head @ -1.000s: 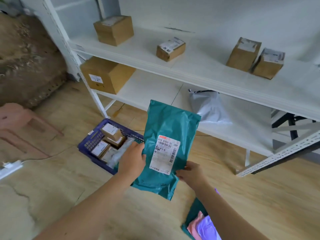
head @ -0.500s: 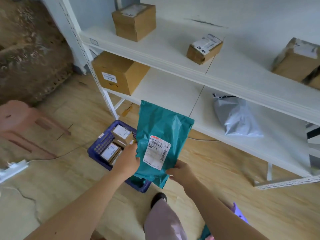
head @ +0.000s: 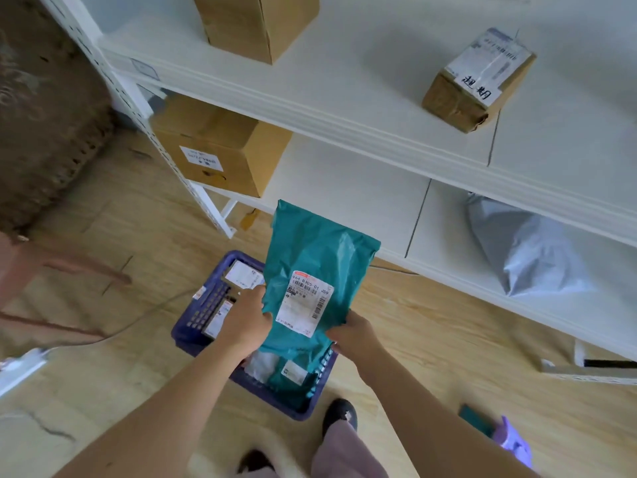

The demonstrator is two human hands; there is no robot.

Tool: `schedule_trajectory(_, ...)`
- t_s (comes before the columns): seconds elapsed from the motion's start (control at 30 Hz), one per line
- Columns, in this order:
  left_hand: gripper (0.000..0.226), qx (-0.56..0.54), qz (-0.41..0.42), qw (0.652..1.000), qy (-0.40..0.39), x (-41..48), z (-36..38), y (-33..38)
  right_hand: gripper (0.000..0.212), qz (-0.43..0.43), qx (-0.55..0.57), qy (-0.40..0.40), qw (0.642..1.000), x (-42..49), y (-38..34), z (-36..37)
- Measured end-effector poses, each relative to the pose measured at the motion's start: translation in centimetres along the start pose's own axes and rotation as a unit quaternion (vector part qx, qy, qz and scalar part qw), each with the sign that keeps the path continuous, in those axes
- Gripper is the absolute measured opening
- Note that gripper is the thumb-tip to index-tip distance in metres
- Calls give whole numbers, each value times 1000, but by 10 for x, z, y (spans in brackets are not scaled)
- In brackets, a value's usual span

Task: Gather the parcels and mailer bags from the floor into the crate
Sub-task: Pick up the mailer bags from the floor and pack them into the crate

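- Pale wood floor runs under a white shelving rack that fills the view from 10 to 3 o'clock. The cardboard boxes and grey bag on it are not on the floor, so I judge them outside the job.
- A blue crate sits on the floor just below centre, near the person's shoe. It already holds small parcels at its 11 o'clock end, and a white bag and a second teal mailer at its 4 o'clock end. A good part of the gathering looks done.
- The left hand is closed, fingers and thumb pinching the held bag's edge at its 8 o'clock.
- The teal mailer bag stands upright with its label facing the camera. It is held over the crate with its bottom edge dipping toward the inside, and has not been let go.
- The right hand is curled round the bag's bottom corner at 5 o'clock.
- At 4 o'clock from the crate, well apart from it, a teal packet and a purple bag lie on the floor. These are left to gather, and more may lie out of view.
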State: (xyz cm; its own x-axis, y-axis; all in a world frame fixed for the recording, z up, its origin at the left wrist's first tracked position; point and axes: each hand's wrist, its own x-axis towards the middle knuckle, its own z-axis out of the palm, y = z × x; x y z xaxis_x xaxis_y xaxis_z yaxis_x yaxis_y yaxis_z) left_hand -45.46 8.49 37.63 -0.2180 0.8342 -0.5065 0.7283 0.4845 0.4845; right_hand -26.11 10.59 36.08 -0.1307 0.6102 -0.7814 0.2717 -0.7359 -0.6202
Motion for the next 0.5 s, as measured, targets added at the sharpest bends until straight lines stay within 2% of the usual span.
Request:
schedule_trajectory(0.17,28,-8,-7,1000,-22,41,1,-35,25,34,-6,15,999,39,5,31)
schedule_trajectory(0.3,42,8,-1,997,-76,84,8,-75,36,83,45,50,994,79,22,66)
schedule_trajectory(0.5,37,39,-4,989,-142,145,38,-144,36,146,114,90,979,148,73,128)
